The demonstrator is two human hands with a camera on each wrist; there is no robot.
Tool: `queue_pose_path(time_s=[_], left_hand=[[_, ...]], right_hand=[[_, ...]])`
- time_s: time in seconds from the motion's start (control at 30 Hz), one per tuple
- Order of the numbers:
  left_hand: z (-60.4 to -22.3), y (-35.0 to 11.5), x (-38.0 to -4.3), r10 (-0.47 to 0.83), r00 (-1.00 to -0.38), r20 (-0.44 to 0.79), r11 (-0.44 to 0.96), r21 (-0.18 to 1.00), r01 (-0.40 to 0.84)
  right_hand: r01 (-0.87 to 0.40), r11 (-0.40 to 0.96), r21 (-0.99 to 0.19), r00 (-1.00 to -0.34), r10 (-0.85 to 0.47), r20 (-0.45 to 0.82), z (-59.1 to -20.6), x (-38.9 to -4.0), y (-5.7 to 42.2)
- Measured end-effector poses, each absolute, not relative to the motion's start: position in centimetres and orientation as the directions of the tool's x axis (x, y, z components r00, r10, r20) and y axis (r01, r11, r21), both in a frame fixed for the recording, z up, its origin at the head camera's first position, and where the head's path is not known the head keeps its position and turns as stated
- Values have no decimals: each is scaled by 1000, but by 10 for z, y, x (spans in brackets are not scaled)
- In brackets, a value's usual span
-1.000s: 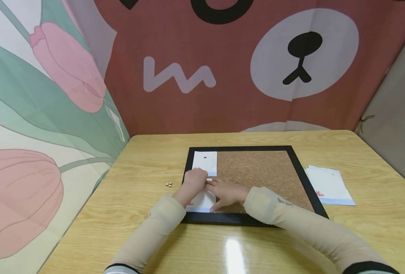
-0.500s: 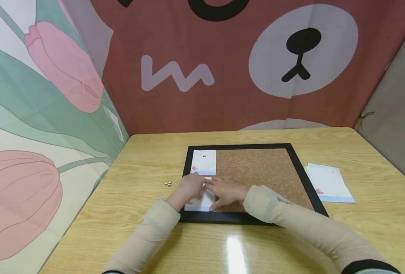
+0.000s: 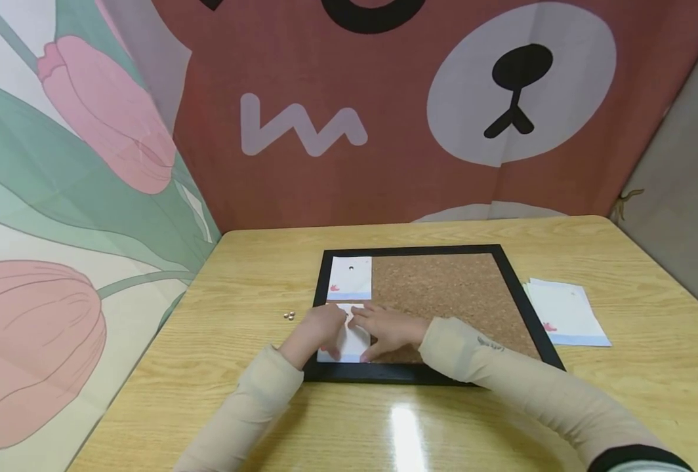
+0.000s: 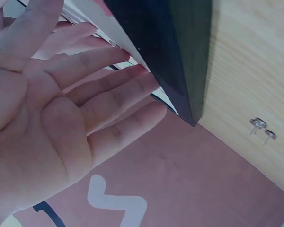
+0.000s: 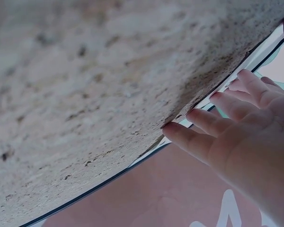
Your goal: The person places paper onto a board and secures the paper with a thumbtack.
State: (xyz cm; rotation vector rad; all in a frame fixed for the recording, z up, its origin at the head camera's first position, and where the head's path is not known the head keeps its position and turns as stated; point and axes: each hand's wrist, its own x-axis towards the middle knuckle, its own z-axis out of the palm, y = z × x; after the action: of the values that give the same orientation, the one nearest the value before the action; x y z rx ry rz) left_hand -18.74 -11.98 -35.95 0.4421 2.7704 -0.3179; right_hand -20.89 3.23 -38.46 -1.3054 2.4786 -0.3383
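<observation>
A black-framed corkboard [image 3: 443, 282] lies on the table, with two white sheets at its left side. The upper sheet [image 3: 343, 278] bears a silver thumbtack [image 3: 351, 268] near its top. On the lower sheet [image 3: 355, 344] both hands rest. My left hand [image 3: 323, 326] is over its left part; in the left wrist view its fingers [image 4: 123, 104] reach out loosely extended, fingertips at the sheet by the frame. With fingers spread, my right hand [image 3: 391, 328] lies along the sheet's right edge, fingertips [image 5: 173, 130] touching paper and cork.
Several loose thumbtacks [image 3: 290, 316] lie on the table left of the board; two show in the left wrist view. A stack of white sheets [image 3: 567, 311] with a blue lower band sits right of the board. Behind the table hangs a printed curtain [image 3: 325, 190].
My left hand has moved left and toward me from the lower sheet's top edge, its fingers loosening and uncovering the sheet's upper part. My right hand stays in place. The view tilts slightly.
</observation>
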Motion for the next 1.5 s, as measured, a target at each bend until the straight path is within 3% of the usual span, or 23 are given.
queue_pose_path(time_s=[0.33, 0.93, 1.1, 1.33, 1.5], left_hand=[[-362, -128, -183, 342, -899, -272, 913, -129, 386], [-368, -126, -179, 375, -905, -201, 869, -265, 418], [-369, -123, -179, 361, -913, -192, 872, -278, 403], [-369, -120, -180, 355, -918, -179, 866, -306, 395], [-369, -120, -180, 368, -915, -167, 861, -311, 403]], right_hand=[[-776, 526, -349, -496, -850, -179, -385, -211, 41], [-748, 568, -344, -517, -823, -237, -385, -206, 44], [-763, 545, -348, -521, -837, -169, -384, -208, 44], [-751, 572, -331, -585, -808, -69, -381, -213, 50], [-775, 538, -332, -574, -818, 14, -380, -214, 57]])
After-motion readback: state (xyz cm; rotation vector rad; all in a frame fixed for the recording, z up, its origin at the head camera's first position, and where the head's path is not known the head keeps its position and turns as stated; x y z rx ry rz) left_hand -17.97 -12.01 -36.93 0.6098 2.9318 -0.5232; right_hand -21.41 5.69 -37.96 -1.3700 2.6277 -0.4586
